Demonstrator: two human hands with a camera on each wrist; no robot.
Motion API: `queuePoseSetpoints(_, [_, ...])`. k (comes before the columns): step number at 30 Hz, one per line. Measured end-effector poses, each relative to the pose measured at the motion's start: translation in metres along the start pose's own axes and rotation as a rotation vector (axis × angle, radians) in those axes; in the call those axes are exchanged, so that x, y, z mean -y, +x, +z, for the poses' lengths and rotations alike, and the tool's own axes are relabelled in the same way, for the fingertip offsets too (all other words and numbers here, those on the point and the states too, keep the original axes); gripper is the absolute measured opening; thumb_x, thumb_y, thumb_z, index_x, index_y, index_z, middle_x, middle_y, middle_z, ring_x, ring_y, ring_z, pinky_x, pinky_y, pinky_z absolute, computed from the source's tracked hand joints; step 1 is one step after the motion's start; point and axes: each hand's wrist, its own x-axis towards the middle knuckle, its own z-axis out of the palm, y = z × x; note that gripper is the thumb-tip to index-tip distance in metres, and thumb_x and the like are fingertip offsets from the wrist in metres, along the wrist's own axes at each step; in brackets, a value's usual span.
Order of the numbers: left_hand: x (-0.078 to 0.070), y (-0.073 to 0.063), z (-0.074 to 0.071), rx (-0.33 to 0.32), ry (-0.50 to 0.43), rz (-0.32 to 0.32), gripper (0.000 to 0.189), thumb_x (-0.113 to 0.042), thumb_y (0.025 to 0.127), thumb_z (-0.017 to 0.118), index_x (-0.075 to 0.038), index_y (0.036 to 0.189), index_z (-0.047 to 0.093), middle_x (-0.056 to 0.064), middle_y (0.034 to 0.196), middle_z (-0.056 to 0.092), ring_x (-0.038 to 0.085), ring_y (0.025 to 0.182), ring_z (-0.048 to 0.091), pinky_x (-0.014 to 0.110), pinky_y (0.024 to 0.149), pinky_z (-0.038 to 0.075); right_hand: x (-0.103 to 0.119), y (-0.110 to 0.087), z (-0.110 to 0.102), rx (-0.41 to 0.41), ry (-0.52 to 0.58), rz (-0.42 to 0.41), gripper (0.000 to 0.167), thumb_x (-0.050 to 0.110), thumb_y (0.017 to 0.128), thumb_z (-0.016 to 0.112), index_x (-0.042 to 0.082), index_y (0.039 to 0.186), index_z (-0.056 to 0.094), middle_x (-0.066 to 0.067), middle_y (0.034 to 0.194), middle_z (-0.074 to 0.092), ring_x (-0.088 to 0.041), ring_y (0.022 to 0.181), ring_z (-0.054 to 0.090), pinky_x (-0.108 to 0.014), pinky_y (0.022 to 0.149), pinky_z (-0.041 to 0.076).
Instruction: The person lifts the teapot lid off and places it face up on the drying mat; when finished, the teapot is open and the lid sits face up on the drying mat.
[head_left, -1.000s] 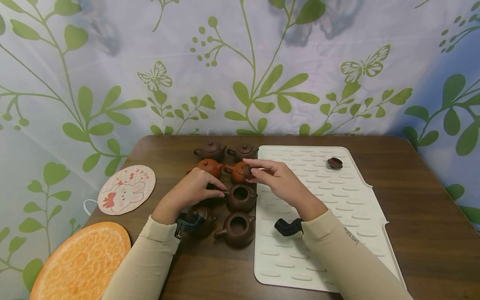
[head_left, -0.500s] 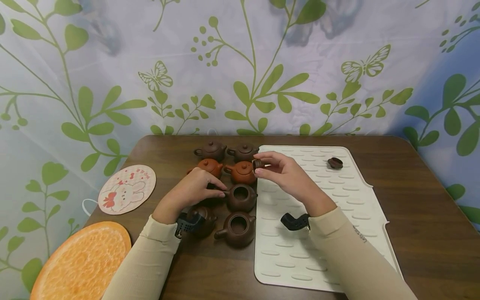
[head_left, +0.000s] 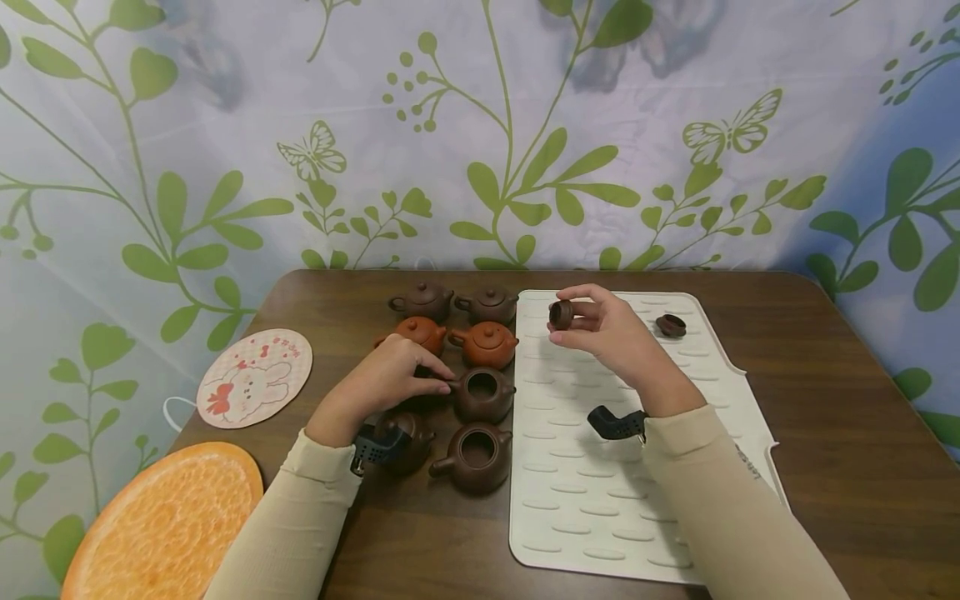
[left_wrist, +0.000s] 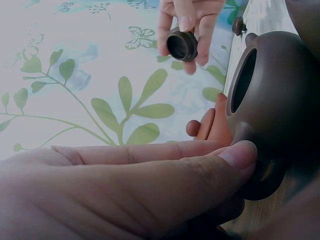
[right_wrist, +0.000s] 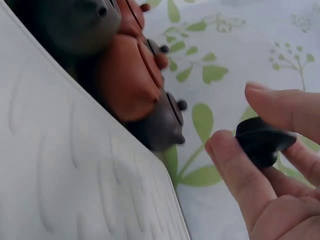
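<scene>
So the backdrop is a big pale sheet (head_left: 637, 208) printed with green leaves and butterflies, hanging right behind a dark wooden table (head_left: 847, 417). A ribbed white mat (head_left: 577, 508) covers a good chunk of the tabletop, with an orange-slice pad (head_left: 168, 525) and a smaller bunny-print pad (head_left: 255, 379) off on the left. Teapots are bunched up along the mat's left edge: lidded dark and orange ones toward the back, two open dark ones nearer the front.

Compared with a second ago, the right hand (head_left: 618, 337) has swung away from the front orange teapot (head_left: 483, 346) and is now over the mat, lid and all. The left hand (head_left: 386, 371) hasn't really budged.

As for grips, the left has thumb and finger pinched on the handle of the farther open teapot (head_left: 487, 410), whose body sits just past the fingertips. The right is parted only as wide as the small dark lid (head_left: 560, 315), held between thumb and fingertips, hollow side facing left. Another dark lid (head_left: 671, 326) sits on the mat, just beyond that hand.
</scene>
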Motion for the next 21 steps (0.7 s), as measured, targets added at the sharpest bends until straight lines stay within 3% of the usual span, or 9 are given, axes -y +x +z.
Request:
queuePoseSetpoints(11, [0.0, 0.0, 0.0, -0.002, 0.002, 0.009, 0.015, -0.019, 0.09, 0.087, -0.016, 0.105, 0.087, -0.011, 0.092, 0.077, 0.011, 0.078, 0.07, 0.029, 0.07, 0.055, -0.006, -0.005, -0.038, -0.107, -0.117, 0.082, 0.059, 0.007, 0.096, 0.081, 0.002, 0.147, 0.052, -0.018, 0.142, 0.059, -0.028, 0.123, 0.064, -0.027, 0.095, 0.053])
queuePoseSetpoints(18, [0.001, -0.001, -0.001, -0.005, -0.005, 0.016, 0.014, -0.02, 0.09, 0.087, -0.016, 0.104, 0.087, -0.011, 0.091, 0.077, 0.009, 0.075, 0.069, 0.028, 0.067, 0.054, -0.009, -0.014, -0.068, -0.136, -0.214, 0.138, 0.059, 0.017, 0.097, 0.081, 0.004, 0.148, 0.055, -0.015, 0.141, 0.059, -0.03, 0.131, 0.056, -0.047, 0.107, 0.044])
queuePoseSetpoints(21, [0.001, -0.001, -0.001, -0.003, -0.003, 0.018, 0.014, -0.02, 0.09, 0.087, -0.016, 0.104, 0.087, -0.011, 0.091, 0.077, 0.009, 0.074, 0.068, 0.029, 0.067, 0.054, -0.013, -0.018, -0.081, -0.127, -0.241, 0.178, 0.06, 0.021, 0.097, 0.082, 0.006, 0.149, 0.056, -0.015, 0.14, 0.06, -0.027, 0.127, 0.055, -0.049, 0.107, 0.043])
